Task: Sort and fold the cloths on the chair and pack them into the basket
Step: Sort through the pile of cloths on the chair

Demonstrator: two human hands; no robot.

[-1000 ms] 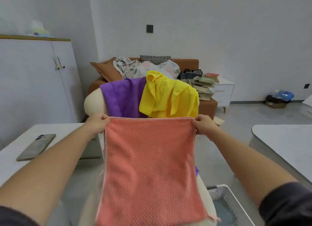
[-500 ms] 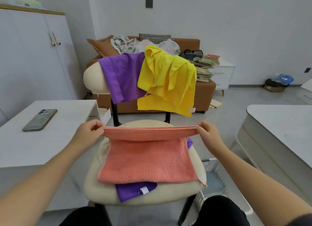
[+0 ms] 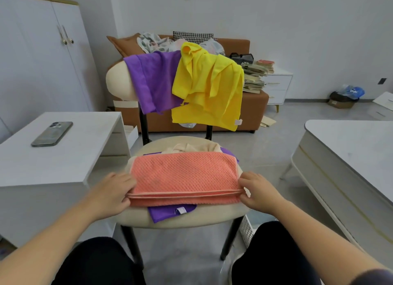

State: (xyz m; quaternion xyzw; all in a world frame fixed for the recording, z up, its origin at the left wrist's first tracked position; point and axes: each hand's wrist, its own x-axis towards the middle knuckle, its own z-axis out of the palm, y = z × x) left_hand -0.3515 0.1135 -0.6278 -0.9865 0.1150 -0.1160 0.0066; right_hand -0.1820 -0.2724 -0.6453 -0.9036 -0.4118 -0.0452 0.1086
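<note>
In a grey-floored room, a cream chair [image 3: 187, 219] carries the coral cloth [image 3: 185, 176] on its seat, folded double with both hems toward the person. The left hand [image 3: 112, 193] pinches the hems' left end and the right hand [image 3: 258, 191] pinches the right end. A purple cloth [image 3: 165, 213] peeks out beneath, its white tag [image 3: 180, 210] too small to read. A violet cloth [image 3: 153, 78] and a yellow cloth [image 3: 210, 88] drape over the backrest. A white basket [image 3: 246, 229] stands beside the chair's right front leg.
</note>
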